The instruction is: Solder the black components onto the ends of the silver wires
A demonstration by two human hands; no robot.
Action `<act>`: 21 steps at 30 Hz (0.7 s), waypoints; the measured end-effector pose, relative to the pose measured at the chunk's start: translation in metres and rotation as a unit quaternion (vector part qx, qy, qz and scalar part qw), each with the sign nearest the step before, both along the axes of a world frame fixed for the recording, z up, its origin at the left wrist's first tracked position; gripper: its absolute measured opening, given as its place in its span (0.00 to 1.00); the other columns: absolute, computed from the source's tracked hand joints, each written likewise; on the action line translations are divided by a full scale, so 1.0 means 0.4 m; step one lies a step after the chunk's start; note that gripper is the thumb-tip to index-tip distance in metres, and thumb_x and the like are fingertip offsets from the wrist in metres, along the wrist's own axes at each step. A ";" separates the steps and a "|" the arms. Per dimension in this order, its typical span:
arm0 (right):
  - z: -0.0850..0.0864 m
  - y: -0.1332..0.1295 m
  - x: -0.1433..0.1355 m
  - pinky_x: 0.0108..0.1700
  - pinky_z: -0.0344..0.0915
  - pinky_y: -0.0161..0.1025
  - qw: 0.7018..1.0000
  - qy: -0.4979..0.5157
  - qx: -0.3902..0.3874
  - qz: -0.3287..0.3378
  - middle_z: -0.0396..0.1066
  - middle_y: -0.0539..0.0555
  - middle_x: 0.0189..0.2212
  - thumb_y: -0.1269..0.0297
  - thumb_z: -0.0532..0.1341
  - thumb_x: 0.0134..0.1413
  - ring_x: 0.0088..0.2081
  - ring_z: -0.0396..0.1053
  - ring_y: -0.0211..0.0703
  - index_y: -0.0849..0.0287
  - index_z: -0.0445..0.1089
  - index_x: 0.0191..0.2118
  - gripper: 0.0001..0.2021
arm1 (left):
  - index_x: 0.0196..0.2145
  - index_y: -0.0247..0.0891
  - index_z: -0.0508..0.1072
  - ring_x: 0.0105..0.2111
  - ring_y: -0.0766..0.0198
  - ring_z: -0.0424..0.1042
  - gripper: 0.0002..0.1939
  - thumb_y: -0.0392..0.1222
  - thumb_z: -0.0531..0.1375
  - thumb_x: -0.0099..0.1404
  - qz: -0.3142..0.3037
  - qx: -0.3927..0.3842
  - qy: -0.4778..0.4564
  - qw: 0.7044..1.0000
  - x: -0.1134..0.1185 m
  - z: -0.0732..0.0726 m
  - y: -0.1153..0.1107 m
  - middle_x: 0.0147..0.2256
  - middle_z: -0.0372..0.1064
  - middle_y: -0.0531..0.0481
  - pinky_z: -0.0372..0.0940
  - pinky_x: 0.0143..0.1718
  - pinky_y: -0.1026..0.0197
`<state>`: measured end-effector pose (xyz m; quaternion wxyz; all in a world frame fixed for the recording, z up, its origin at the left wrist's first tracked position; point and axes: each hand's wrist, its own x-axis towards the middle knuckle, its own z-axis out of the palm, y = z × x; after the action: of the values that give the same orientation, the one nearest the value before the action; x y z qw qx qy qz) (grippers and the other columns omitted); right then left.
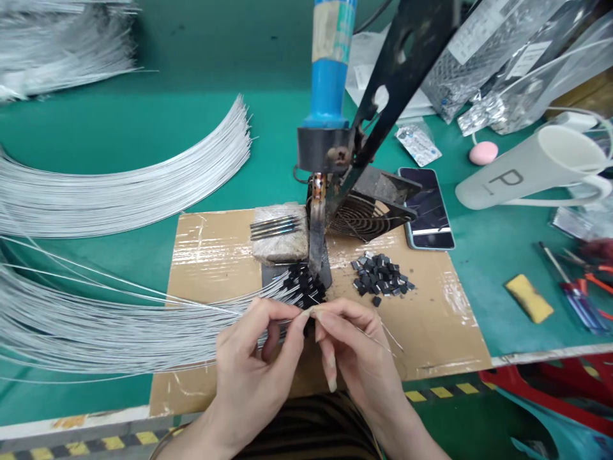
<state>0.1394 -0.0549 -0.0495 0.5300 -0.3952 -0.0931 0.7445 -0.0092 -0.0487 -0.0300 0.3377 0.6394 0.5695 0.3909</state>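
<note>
1. Clock directions are taken from the point where the fingertips meet.
2. The left hand [261, 364] is half curled, with thumb and index finger closed in a pinch; what lies between them is too small to tell.
3. The right hand [359, 351] meets it tip to tip, also pinched, with a thin wire [376, 340] held across its fingers and running out towards 4 o'clock.
4. A bundle of grey wires [143, 338] fans in from 9 o'clock, passing behind the left hand onto the cardboard [445, 306].
5. At 12 o'clock, black pieces [304, 284] cluster at the bundle's ends, just beneath the metal tip [316, 236] of a blue-handled iron [329, 92].
6. Loose black chips [383, 276] lie heaped at 2 o'clock, near the right hand.
7. At 11 o'clock, slim rods [275, 228] rest on a wrapped block [282, 250].
8. A fan [368, 217] leans at 1 o'clock; a phone [428, 211] lies beyond the chips at 2 o'clock.
9. A second wire bundle [143, 191] curves at 10 o'clock.
</note>
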 end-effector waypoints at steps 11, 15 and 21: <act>0.003 -0.018 -0.030 0.13 0.64 0.22 0.999 -0.002 -0.003 -0.046 0.77 0.48 0.21 0.60 0.77 0.53 0.11 0.65 0.28 0.58 0.85 0.32 0.07 | 0.37 0.40 0.76 0.21 0.70 0.70 0.03 0.35 0.65 0.70 0.017 -0.025 -0.010 0.999 0.009 -0.007 -0.007 0.25 0.75 0.56 0.61 0.21 0.68; -0.001 -0.019 -0.038 0.14 0.63 0.21 0.999 0.004 0.002 -0.042 0.76 0.48 0.20 0.60 0.75 0.56 0.11 0.64 0.26 0.57 0.85 0.33 0.07 | 0.37 0.41 0.77 0.23 0.68 0.74 0.03 0.35 0.65 0.71 0.018 -0.038 -0.021 0.999 0.006 -0.006 -0.007 0.26 0.77 0.54 0.63 0.22 0.68; -0.001 -0.025 0.019 0.15 0.72 0.30 0.998 -0.018 0.053 -0.024 0.81 0.57 0.31 0.44 0.61 0.68 0.25 0.77 0.41 0.58 0.86 0.43 0.23 | 0.37 0.40 0.79 0.26 0.67 0.75 0.02 0.38 0.66 0.70 0.038 -0.069 -0.038 0.996 -0.002 -0.009 0.003 0.28 0.79 0.52 0.65 0.25 0.68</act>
<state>0.1471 -0.0649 -0.0499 0.5659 -0.3822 -0.1327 0.7184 -0.0098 -0.0477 -0.0334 0.3872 0.5776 0.6053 0.3873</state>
